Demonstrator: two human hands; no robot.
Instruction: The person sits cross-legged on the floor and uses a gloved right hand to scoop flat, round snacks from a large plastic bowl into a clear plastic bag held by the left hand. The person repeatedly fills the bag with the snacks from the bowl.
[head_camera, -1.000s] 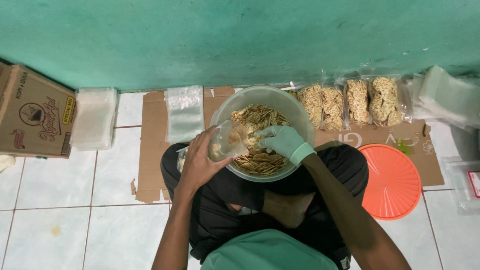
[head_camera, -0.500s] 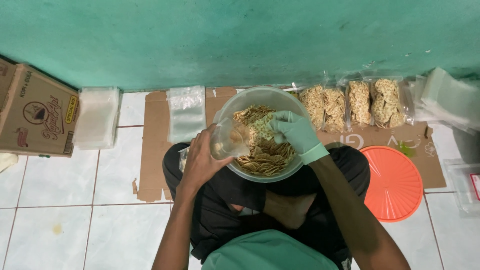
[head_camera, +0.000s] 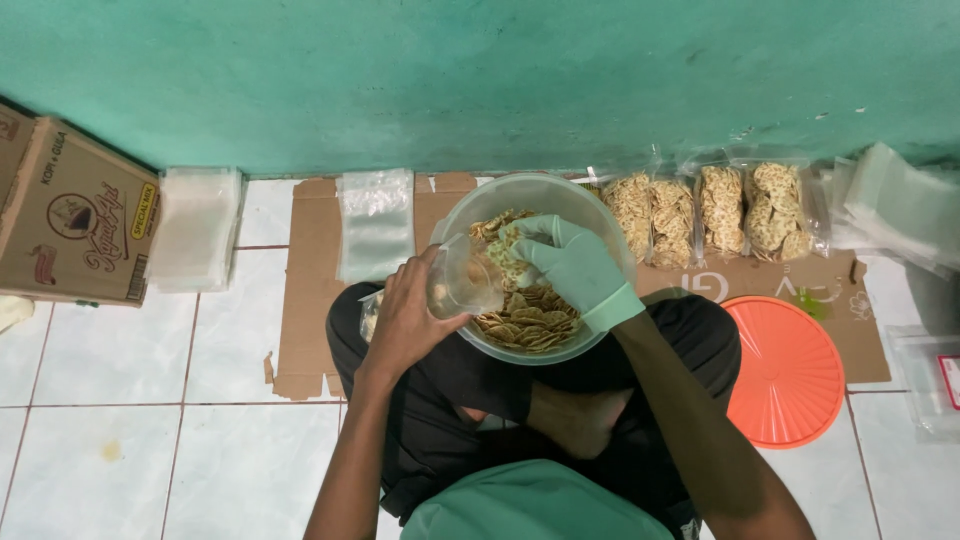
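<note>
Sitting cross-legged with the clear bowl (head_camera: 537, 270) in my lap, about half full of flat golden chips (head_camera: 525, 320). My gloved right hand (head_camera: 575, 265) is closed on a handful of them over the bowl, and my bare left hand (head_camera: 405, 320) pinches a small clear bag (head_camera: 462, 283) at the bowl's left rim. Four filled bags (head_camera: 710, 212) lie along the cardboard's (head_camera: 310, 290) far edge, the orange lid (head_camera: 785, 370) at its right end.

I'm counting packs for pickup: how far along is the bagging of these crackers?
Done: four filled bags lie along the wall. In hand: the left hand holds a clear bag open at the bowl while the gloved right hand brings in crackers. Left: the bowl holds plenty, and empty bags wait.
</note>
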